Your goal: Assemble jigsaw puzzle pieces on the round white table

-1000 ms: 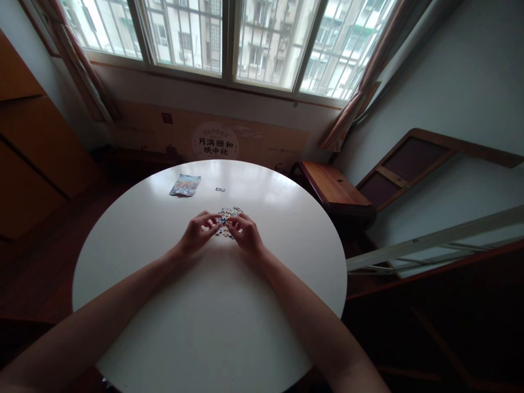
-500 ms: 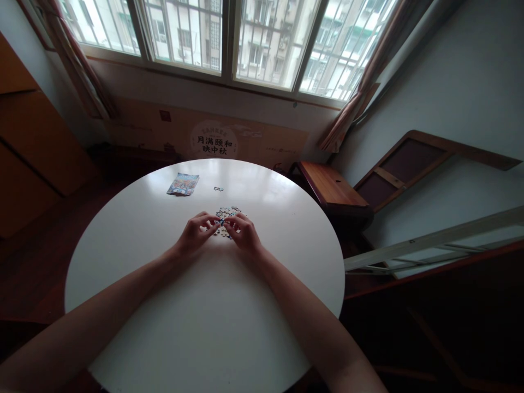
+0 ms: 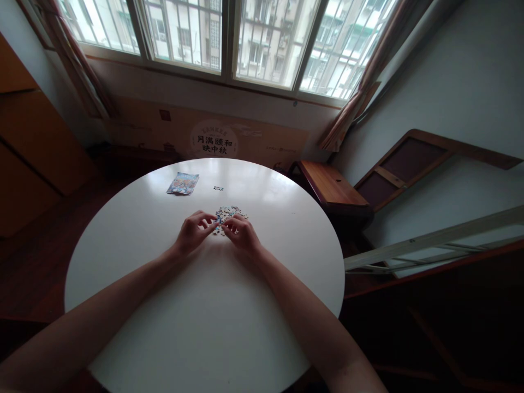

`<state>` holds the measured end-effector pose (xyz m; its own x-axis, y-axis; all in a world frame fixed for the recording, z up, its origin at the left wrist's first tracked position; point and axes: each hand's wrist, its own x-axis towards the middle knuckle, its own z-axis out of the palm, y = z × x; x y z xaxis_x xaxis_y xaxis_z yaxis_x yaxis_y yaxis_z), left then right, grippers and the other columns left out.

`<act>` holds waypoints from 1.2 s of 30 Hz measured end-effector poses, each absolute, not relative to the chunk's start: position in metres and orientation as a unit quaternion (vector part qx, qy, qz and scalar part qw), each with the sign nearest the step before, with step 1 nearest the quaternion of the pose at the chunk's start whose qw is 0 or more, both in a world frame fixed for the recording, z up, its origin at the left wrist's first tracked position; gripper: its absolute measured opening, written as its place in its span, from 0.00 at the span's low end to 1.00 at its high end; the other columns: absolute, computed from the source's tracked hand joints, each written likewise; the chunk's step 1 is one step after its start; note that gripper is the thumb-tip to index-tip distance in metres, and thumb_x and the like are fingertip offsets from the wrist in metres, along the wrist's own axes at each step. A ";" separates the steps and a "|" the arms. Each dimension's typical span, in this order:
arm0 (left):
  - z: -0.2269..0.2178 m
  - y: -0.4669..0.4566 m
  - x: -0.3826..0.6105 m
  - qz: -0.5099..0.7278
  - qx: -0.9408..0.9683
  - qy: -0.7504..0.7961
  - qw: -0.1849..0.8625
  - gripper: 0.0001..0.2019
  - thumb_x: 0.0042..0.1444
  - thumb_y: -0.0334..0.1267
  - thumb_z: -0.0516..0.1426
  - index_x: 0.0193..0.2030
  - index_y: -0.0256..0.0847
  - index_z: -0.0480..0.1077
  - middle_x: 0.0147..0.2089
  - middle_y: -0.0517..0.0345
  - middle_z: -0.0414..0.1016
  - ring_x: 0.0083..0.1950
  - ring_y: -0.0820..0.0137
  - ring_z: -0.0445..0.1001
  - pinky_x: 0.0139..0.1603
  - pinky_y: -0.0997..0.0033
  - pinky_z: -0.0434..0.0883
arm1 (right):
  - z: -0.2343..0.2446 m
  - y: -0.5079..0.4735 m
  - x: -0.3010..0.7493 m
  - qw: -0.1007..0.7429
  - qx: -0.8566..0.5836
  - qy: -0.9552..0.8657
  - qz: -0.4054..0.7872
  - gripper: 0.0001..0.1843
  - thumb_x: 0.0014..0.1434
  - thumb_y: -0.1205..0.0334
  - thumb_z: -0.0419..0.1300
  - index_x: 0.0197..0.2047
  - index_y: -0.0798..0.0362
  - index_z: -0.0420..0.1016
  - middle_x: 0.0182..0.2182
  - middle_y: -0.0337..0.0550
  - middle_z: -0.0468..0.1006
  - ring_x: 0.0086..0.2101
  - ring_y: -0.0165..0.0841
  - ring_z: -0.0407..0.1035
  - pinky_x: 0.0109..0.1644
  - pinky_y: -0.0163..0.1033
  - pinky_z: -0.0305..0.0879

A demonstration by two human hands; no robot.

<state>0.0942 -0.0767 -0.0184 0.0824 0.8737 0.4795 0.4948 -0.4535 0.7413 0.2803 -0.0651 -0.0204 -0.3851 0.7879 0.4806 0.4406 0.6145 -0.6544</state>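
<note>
A small heap of jigsaw puzzle pieces (image 3: 232, 212) lies on the round white table (image 3: 204, 316), partly hidden by my fingers. At the heap's left side, my left hand (image 3: 195, 230) is closed in a pinch, with a dark blue piece showing at its fingertips. My right hand (image 3: 242, 233) comes in from the other side, its thumb and fingers pinched over the near part of the heap. Its fingertips almost meet the left ones, at what looks like a puzzle piece. Beyond the heap lies a small group of joined pieces (image 3: 218, 188).
A printed picture sheet or packet (image 3: 183, 184) lies at the table's far left. Behind the table's right edge stands a wooden stool or side table (image 3: 333, 184). Barred windows (image 3: 184, 33) run along the back wall, and an orange cabinet (image 3: 36, 147) stands at left.
My left hand has shifted slightly left and its fingers have parted a little from the right hand's. The right fingertips have dipped slightly. Sheet and joined pieces stay put.
</note>
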 end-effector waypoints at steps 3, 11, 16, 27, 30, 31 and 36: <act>-0.021 -0.076 0.094 0.474 0.710 0.480 0.202 0.13 0.53 0.46 0.60 0.38 0.38 0.74 0.34 0.57 0.71 0.27 0.74 0.72 0.28 0.74 0.71 | -0.021 -0.065 0.280 0.397 -0.375 -0.810 0.214 0.06 0.59 0.62 0.58 0.35 0.53 0.76 0.31 0.39 0.71 0.28 0.25 0.66 0.34 0.31 0.62; -0.020 -0.077 0.095 0.476 0.711 0.475 0.205 0.13 0.53 0.46 0.61 0.37 0.37 0.74 0.33 0.57 0.71 0.27 0.74 0.72 0.28 0.74 0.71 | -0.018 -0.067 0.280 0.395 -0.388 -0.807 0.207 0.07 0.59 0.61 0.58 0.34 0.53 0.76 0.31 0.39 0.71 0.29 0.26 0.66 0.35 0.32 0.62; -0.019 -0.077 0.096 0.473 0.712 0.475 0.210 0.13 0.52 0.46 0.61 0.37 0.37 0.73 0.33 0.57 0.72 0.27 0.74 0.72 0.27 0.74 0.70 | -0.019 -0.066 0.280 0.392 -0.395 -0.806 0.204 0.07 0.59 0.61 0.58 0.33 0.52 0.76 0.30 0.39 0.71 0.28 0.26 0.65 0.34 0.32 0.62; -0.017 -0.079 0.097 0.472 0.698 0.484 0.237 0.14 0.54 0.46 0.59 0.40 0.37 0.74 0.30 0.57 0.71 0.26 0.74 0.69 0.25 0.76 0.68 | -0.018 -0.065 0.280 0.421 -0.412 -0.785 0.191 0.08 0.60 0.61 0.57 0.33 0.53 0.75 0.29 0.38 0.70 0.28 0.26 0.65 0.36 0.32 0.61; -0.017 -0.078 0.097 0.476 0.686 0.489 0.251 0.17 0.54 0.46 0.59 0.45 0.36 0.73 0.29 0.58 0.71 0.25 0.75 0.69 0.25 0.76 0.68 | -0.019 -0.065 0.280 0.420 -0.409 -0.787 0.194 0.08 0.60 0.61 0.56 0.33 0.53 0.75 0.28 0.38 0.70 0.28 0.26 0.65 0.36 0.32 0.61; -0.018 -0.077 0.097 0.475 0.687 0.487 0.255 0.18 0.54 0.46 0.59 0.47 0.36 0.73 0.29 0.59 0.71 0.25 0.75 0.69 0.25 0.76 0.68 | -0.019 -0.065 0.280 0.419 -0.407 -0.788 0.196 0.08 0.60 0.61 0.57 0.33 0.53 0.75 0.28 0.38 0.70 0.28 0.26 0.65 0.35 0.31 0.61; -0.021 -0.076 0.096 0.462 0.704 0.478 0.250 0.17 0.55 0.46 0.57 0.46 0.38 0.74 0.32 0.56 0.74 0.27 0.74 0.70 0.27 0.75 0.69 | -0.021 -0.065 0.280 0.415 -0.394 -0.794 0.206 0.08 0.60 0.61 0.57 0.33 0.53 0.75 0.28 0.38 0.70 0.28 0.26 0.64 0.35 0.31 0.61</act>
<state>0.0957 -0.0758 -0.0208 0.1155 0.9045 0.4106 0.4420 -0.4169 0.7942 0.2803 -0.0648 -0.0205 -0.3447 0.7962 0.4972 0.4546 0.6050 -0.6537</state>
